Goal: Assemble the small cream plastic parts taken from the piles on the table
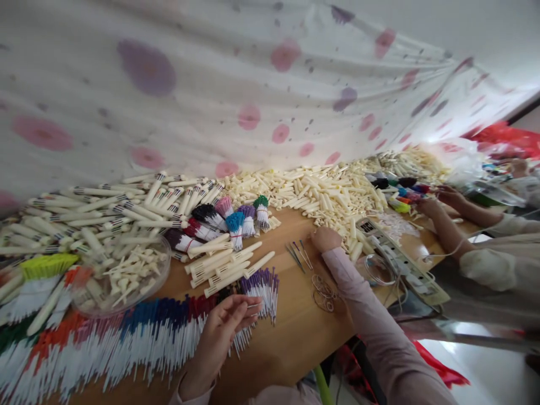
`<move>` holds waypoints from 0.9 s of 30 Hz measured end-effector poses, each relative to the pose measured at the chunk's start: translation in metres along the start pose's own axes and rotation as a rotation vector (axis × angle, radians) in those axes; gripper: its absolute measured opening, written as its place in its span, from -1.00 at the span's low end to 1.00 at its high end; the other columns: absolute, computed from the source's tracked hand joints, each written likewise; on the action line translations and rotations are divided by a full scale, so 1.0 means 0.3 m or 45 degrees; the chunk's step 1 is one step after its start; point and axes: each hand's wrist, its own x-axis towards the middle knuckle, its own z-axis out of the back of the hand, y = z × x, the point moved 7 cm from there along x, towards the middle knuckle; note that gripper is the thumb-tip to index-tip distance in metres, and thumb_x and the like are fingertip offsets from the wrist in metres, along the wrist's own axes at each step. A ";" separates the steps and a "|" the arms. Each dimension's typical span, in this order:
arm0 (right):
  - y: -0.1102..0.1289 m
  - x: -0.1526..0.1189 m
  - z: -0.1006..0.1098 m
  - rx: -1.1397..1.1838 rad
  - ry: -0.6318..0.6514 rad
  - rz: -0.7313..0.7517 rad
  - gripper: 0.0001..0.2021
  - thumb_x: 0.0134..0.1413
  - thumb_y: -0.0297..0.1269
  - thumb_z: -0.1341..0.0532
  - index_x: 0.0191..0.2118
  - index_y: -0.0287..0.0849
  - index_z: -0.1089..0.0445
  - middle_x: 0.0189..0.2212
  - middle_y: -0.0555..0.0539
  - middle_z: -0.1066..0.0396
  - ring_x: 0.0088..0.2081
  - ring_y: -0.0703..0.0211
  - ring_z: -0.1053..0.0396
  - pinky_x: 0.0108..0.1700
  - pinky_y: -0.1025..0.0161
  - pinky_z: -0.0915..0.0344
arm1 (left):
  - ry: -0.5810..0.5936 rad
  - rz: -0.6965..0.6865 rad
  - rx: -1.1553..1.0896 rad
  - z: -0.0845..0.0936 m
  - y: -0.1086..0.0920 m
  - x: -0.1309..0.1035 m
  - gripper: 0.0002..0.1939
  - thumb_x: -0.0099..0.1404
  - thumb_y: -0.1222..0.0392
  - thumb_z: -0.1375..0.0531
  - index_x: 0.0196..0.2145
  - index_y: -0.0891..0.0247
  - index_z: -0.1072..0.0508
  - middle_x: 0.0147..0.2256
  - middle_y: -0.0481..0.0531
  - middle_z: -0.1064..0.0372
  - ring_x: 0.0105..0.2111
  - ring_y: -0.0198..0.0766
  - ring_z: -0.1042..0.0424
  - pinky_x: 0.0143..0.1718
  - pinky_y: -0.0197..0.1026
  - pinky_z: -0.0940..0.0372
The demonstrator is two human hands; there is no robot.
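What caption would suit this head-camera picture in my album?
Left hand at a row of coloured refills, right hand beside heaped pale barrels, flowered cloth behind.

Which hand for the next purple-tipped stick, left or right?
Left, I'd say: the left hand is right at the purple-tipped sticks, though it seems to pinch something thin. The right hand is farther off, by the cream tubes.

Dim overall — pale daylight washes out the right side; edges stretch and smear, the curtain looking soft.
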 end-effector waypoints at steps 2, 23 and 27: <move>0.020 0.014 -0.015 0.053 0.005 -0.005 -0.68 0.29 -0.21 -0.22 0.08 -0.23 -0.35 0.03 -0.18 -0.38 -0.06 0.03 -0.43 -0.05 0.01 -0.42 | -0.016 -0.001 -0.019 0.017 0.013 0.003 -0.67 -0.01 0.02 -0.47 -0.36 0.29 -0.61 -0.20 0.20 -0.62 -0.19 -0.11 -0.59 -0.17 -0.22 -0.45; 0.310 -0.588 -0.027 1.601 0.270 0.932 -0.84 0.17 -0.18 -0.27 -0.33 -0.16 -0.37 -0.56 0.03 -0.45 -0.55 0.28 -0.40 -0.47 0.35 -0.32 | -0.056 -0.473 -0.273 -0.033 -0.143 -0.023 -0.77 -0.06 0.13 -0.51 -0.47 0.17 -0.56 -0.28 -0.04 -0.63 -0.24 -0.20 -0.58 -0.04 -0.13 -0.41; 0.344 -0.635 -0.015 1.614 0.213 0.994 -0.90 0.18 -0.26 -0.27 -0.32 -0.16 -0.39 -0.53 0.02 -0.45 -0.55 0.29 -0.39 -0.49 0.37 -0.29 | 0.041 -0.447 -0.306 -0.043 -0.122 -0.022 -0.85 0.02 0.10 -0.47 -0.41 0.05 -0.63 -0.24 -0.07 -0.62 -0.19 -0.18 -0.57 -0.02 -0.09 -0.39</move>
